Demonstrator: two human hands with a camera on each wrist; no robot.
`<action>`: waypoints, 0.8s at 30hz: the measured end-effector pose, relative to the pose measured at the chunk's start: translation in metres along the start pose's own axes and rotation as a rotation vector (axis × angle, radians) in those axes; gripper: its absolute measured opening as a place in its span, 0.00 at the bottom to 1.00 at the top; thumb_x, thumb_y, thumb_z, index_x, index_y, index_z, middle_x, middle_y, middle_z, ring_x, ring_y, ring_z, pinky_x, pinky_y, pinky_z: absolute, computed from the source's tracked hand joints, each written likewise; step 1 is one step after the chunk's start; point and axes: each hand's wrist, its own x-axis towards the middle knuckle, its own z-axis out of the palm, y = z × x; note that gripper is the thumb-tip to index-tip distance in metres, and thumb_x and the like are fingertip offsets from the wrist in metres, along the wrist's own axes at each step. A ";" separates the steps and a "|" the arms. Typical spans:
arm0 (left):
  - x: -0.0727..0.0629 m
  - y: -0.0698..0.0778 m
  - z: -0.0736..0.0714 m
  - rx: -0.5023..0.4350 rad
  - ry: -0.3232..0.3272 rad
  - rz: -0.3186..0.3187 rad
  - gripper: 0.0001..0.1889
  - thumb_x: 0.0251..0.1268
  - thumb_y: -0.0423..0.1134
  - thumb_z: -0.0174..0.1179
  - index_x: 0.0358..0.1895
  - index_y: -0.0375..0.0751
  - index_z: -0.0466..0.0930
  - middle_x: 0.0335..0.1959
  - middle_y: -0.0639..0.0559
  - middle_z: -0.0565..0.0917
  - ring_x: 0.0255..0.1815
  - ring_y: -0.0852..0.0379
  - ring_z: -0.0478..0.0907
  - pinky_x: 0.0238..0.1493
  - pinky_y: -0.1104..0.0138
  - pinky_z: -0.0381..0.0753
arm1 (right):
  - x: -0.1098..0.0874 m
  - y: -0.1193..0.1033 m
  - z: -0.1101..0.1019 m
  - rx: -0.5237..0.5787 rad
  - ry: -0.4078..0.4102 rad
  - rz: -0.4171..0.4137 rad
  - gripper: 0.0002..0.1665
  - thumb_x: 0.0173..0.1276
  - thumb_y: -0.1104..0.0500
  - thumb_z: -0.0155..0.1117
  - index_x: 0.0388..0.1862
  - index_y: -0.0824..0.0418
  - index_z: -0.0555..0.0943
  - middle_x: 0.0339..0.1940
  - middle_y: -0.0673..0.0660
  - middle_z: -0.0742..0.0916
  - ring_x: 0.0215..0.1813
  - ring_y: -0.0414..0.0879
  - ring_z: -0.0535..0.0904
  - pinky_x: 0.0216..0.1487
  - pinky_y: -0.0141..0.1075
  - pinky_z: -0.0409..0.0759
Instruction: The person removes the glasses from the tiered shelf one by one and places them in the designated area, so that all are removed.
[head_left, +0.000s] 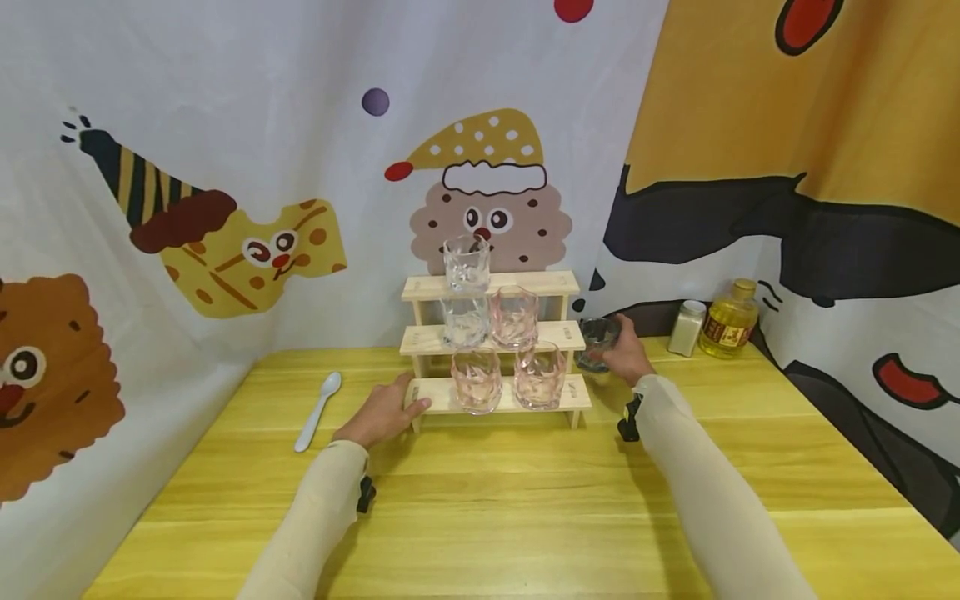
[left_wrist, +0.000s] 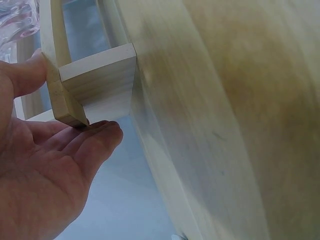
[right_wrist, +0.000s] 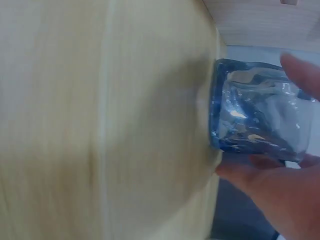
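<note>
A three-step wooden rack (head_left: pixel 536 283) stands at the back middle of the table. My left hand (head_left: pixel 381 414) holds the left end of its lowest board, the thumb on one side and the fingers against the end in the left wrist view. At the rack's right side, my right hand (head_left: pixel 630 357) grips a dark bluish glass tumbler (right_wrist: pixel 260 112), thumb and fingers on opposite sides of it. The lowest step bears two pinkish tumblers (head_left: pixel 477 382). A clear tumbler (head_left: pixel 465 321) and a pink one (head_left: pixel 514 318) share the middle step; another clear tumbler (head_left: pixel 467 265) tops the rack.
Left of the rack lies a white spoon (head_left: pixel 318 411). A lidded jar (head_left: pixel 686 328) and an oil bottle (head_left: pixel 729 321) stand at the back right. A printed cloth (head_left: pixel 315 108) hangs behind and beside the table (head_left: pixel 510 517).
</note>
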 end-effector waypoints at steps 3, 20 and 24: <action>0.000 0.000 0.001 -0.002 0.002 0.004 0.38 0.78 0.53 0.51 0.79 0.33 0.51 0.71 0.28 0.71 0.72 0.32 0.69 0.72 0.41 0.70 | -0.006 -0.007 -0.007 -0.088 -0.026 -0.026 0.66 0.64 0.60 0.71 0.83 0.62 0.32 0.82 0.73 0.51 0.80 0.72 0.52 0.77 0.65 0.60; 0.000 -0.002 0.002 -0.018 0.005 -0.003 0.39 0.79 0.54 0.50 0.80 0.34 0.49 0.73 0.29 0.69 0.74 0.32 0.67 0.73 0.41 0.68 | -0.039 -0.115 -0.013 -0.060 0.166 -0.497 0.46 0.72 0.54 0.65 0.81 0.60 0.54 0.77 0.68 0.69 0.79 0.63 0.63 0.75 0.62 0.65; -0.001 -0.002 0.002 -0.015 0.009 0.002 0.39 0.79 0.54 0.50 0.80 0.34 0.49 0.72 0.28 0.70 0.73 0.32 0.67 0.73 0.41 0.67 | -0.038 -0.141 0.003 -0.017 0.120 -0.537 0.46 0.71 0.53 0.67 0.81 0.58 0.55 0.77 0.67 0.68 0.80 0.60 0.63 0.77 0.58 0.65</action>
